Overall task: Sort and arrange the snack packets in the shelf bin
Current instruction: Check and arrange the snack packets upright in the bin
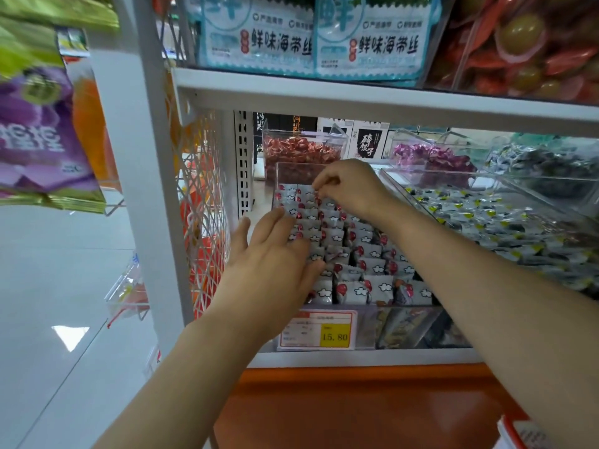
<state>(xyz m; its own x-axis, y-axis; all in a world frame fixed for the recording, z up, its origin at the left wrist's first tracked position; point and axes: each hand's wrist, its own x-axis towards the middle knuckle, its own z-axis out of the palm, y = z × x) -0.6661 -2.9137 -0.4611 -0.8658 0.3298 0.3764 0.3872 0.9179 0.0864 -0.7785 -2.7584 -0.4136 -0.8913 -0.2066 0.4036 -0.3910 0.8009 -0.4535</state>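
The clear shelf bin (293,175) stood on the lower shelf (356,98), at its left end, beside the white upright. It held the snack packets (366,254): small grey-white sachets, each printed with a red spot and a white cloud. The packets stood on edge in several rows running from the front wall to the rear wall, and those near the front right corner leaned unevenly.

The left hand (275,254) lay flat on the left-hand rows with its fingers straight and together, pressing on the packet tops. The right hand (350,186) reached to the rear of the bin, fingers curled, with its fingertips pinching the top of a packet in the far rows. The two hands were apart.

A price tag (316,330) reading 15.80 was fixed to the bin's front wall.

Adjacent containers:
- Right: a clear bin of packets with yellow and black markings (486,222).
- Rear left: a clear bin of red wrapped sweets (301,150).
- Rear centre: a clear bin of purple wrapped sweets (428,157).
- Upper shelf: blue-and-white pouches (282,37) standing upright.
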